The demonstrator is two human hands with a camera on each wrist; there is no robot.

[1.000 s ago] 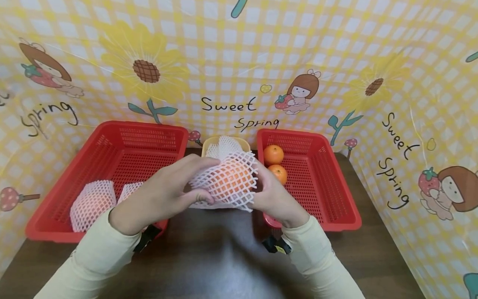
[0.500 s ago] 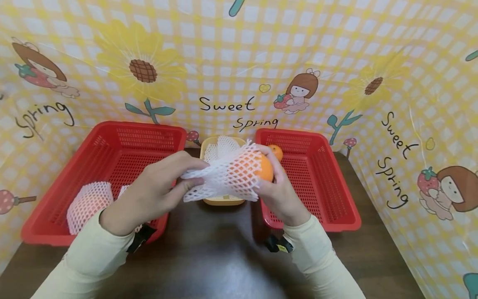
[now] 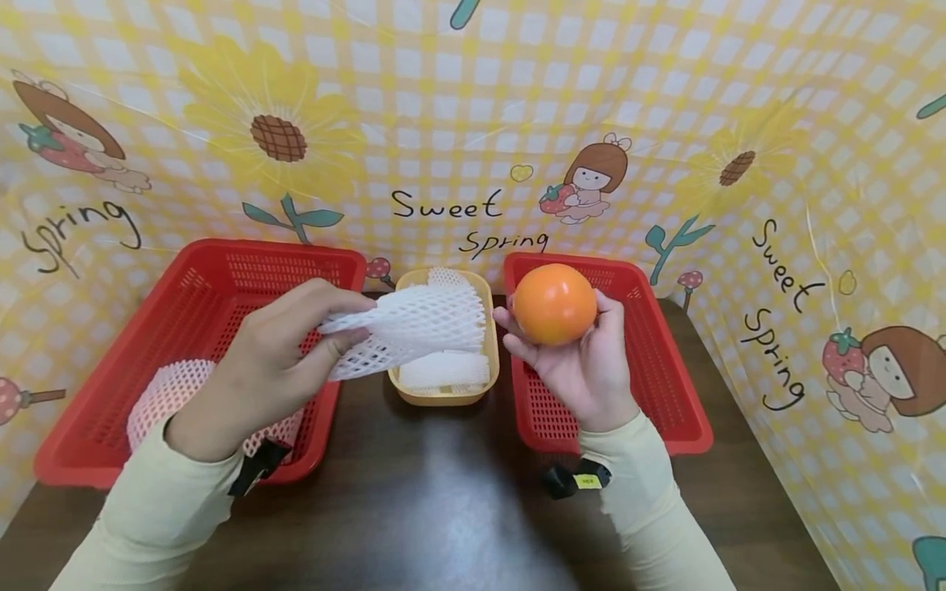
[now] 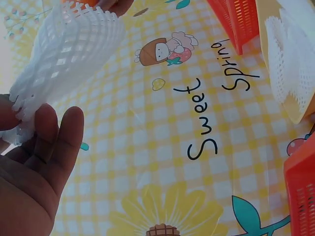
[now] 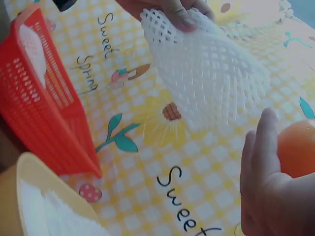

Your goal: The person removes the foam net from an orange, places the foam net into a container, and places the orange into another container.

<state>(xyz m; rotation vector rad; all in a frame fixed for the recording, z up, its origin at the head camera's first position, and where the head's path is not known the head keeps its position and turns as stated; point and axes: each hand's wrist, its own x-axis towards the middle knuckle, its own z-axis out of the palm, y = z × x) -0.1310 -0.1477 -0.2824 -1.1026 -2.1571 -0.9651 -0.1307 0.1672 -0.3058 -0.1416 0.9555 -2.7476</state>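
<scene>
In the head view my left hand [image 3: 259, 361] pinches one end of a white foam fruit net [image 3: 424, 328] between thumb and fingers. The net stretches to the right, flattened, its free end toward my other hand. An orange [image 3: 554, 304], bare and glossy, sits in my right hand [image 3: 591, 382], whose fingers curl up around its lower side over the right basket. The right wrist view has the orange [image 5: 298, 147] at its edge, apart from the hanging net [image 5: 211, 73]. From the left wrist, the net [image 4: 74, 49] shows its open end.
A red basket [image 3: 296, 249] on the left holds netted fruit [image 3: 166, 394], partly behind my left forearm. Another red basket [image 3: 687, 431] stands at right. Between them a yellow container [image 3: 443, 399] holds more foam nets [image 3: 443, 371]. A patterned cloth [image 3: 443, 107] rises behind.
The orange has come out of the net. My right hand has moved right with the fruit and turned palm up, while my left hand has drawn the net slightly left.
</scene>
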